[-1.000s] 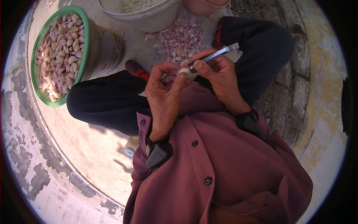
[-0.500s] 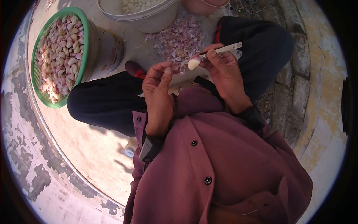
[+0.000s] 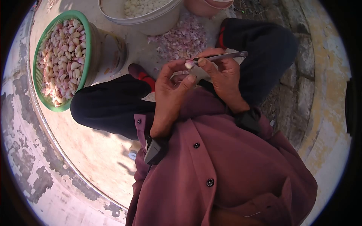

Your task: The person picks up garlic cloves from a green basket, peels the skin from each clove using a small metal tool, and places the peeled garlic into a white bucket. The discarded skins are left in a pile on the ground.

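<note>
Garlic clove (image 3: 188, 64) at frame centre, pinched by curled left hand (image 3: 171, 90). Right hand (image 3: 222, 75) clamped on knife (image 3: 226, 56), tip touching clove. Green basket (image 3: 71, 13) at 10 o'clock; peels (image 3: 181, 37) at 12.

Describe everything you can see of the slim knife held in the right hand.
The knife is a slim, flat, grey strip that looks like metal and catches the sunlight. It lies almost level. One end sticks out sideways past the right hand, and the other meets a small pale garlic clove. The right hand pinches its middle, hiding where blade and handle join. The left hand holds the clove from the opposite side; whether it touches the knife cannot be told.
</note>
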The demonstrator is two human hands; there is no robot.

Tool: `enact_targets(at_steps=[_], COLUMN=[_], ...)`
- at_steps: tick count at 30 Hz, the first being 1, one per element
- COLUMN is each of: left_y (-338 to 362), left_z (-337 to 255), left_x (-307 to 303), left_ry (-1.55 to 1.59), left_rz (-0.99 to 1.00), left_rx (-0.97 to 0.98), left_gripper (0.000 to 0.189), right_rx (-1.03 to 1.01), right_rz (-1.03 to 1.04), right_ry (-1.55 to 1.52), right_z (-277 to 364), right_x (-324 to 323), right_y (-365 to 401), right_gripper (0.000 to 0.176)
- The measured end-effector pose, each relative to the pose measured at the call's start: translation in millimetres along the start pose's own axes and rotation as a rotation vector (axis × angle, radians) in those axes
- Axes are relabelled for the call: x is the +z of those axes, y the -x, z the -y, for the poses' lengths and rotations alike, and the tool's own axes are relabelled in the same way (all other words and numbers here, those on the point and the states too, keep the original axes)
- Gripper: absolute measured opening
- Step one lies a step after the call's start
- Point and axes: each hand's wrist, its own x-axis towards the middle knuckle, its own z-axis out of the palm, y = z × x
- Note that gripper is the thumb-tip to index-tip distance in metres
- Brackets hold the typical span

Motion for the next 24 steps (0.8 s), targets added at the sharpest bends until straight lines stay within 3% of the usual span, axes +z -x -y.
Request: enact_targets(at_steps=[2,7,9,10,12,16,19,20,24], left_y=[-1,-4,-6,-8,-12,-18,-31,-39,-97], left_z=[-1,2,3,3,4,-5,-42,-60,-133], left_x=[1,1,0,-1,-5,-10,-3,2,13], left_ry=[-0.147,-0.033,0.049,0.056,0.062,0.123,0.092,0.047,-0.183], left_rz=[-0.008,-0.035,-0.047,-0.044,-0.049,-0.072,-0.096,-0.104,-0.053], left_rx=[0.030,0.043,0.035,0.050,0.069,0.104,0.175,0.261,0.727], left_gripper=[0.032,0.024,0.023,0.022,0.021,0.019,0.017,0.016,0.018], right_rx=[0.025,0.169,0.409,0.412,0.565,0.496,0.532,0.538,0.539], right_rz=[0.033,0.099,0.032,0.033,-0.096,-0.025,0.054,0.059,0.177], right_ry=[-0.028,-0.158,-0.476,-0.478,-0.766,-0.925,-0.492,-0.261,0.077], right_z=[5,5,-3,-8,-19,-25,-26,-37,-55], right_x=[3,3,5,4,1,-20,-19,-20,-9], right_y=[-1,-3,-4,-4,-9,-22,-32,-31,-27], right_gripper=[0.013,0.014,0.017,0.017,0.019,0.019,0.017,0.018,0.021])
